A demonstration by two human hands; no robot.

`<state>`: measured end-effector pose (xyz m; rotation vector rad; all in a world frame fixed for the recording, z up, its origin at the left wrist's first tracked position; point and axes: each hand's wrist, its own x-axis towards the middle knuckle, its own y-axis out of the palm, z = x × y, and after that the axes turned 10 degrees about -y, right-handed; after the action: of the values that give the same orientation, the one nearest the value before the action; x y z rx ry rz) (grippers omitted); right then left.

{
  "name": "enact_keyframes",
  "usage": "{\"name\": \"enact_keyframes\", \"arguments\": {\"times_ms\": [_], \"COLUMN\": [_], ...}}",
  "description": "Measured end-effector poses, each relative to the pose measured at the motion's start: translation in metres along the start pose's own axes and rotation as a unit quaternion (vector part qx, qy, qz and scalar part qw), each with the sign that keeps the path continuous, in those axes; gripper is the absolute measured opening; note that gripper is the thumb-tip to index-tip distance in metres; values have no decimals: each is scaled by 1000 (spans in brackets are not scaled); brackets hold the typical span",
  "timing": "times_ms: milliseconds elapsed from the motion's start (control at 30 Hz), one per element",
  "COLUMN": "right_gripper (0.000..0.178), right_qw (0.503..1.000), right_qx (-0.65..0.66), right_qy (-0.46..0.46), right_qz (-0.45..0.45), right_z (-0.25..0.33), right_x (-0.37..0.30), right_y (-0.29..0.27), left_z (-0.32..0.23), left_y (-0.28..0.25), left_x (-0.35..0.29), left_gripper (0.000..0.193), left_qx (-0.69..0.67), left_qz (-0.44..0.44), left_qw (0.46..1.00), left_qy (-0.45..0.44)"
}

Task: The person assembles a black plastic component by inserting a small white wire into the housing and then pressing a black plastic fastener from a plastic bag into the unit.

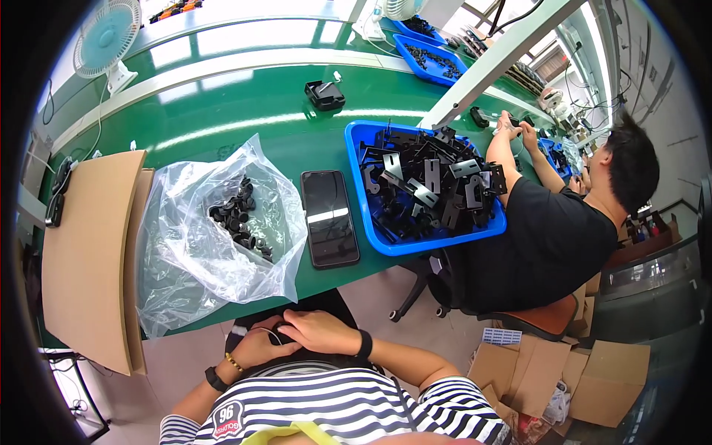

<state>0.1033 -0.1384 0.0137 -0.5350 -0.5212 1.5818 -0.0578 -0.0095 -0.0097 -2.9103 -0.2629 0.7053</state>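
Low in front of my body, over my lap, my left hand and my right hand meet with curled fingers. Something small and dark shows between the fingertips, but its kind is too hidden to tell. On the green table ahead of them lies an open clear plastic bag. Small black knob-like parts are heaped inside it. To the bag's right a dark smartphone lies flat. Beyond it stands a blue tray piled with black metal brackets.
Cardboard sheets stand at the table's left end. A black boxy device sits farther back, near a white fan. Another person sits close on the right. Opened cardboard boxes lie on the floor at right.
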Motion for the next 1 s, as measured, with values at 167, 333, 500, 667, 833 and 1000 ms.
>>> {"name": "enact_keyframes", "arguments": {"times_ms": [167,333,500,667,833,1000], "right_gripper": [40,40,40,40,38,39], "right_qw": [1000,999,999,999,998,1000], "right_qx": [11,4,19,-6,35,5], "right_qy": [-16,-38,-14,33,-35,15], "right_qz": [24,10,34,17,50,22], "right_z": [4,-1,3,3,7,8], "right_x": [-4,-4,-5,2,-4,-1], "right_y": [-11,-3,-12,7,-15,-3], "left_z": [-15,-1,-3,-4,-11,-4], "left_y": [-10,-3,-6,-4,-10,-4], "left_x": [-6,-6,-6,-3,-9,-8], "left_gripper": [59,58,55,53,52,51], "left_qx": [20,20,-14,-20,2,0], "left_qz": [25,-2,4,-5,22,-46], "left_qw": [999,999,1000,999,999,997], "left_qy": [-44,-31,-3,25,-31,58]}}
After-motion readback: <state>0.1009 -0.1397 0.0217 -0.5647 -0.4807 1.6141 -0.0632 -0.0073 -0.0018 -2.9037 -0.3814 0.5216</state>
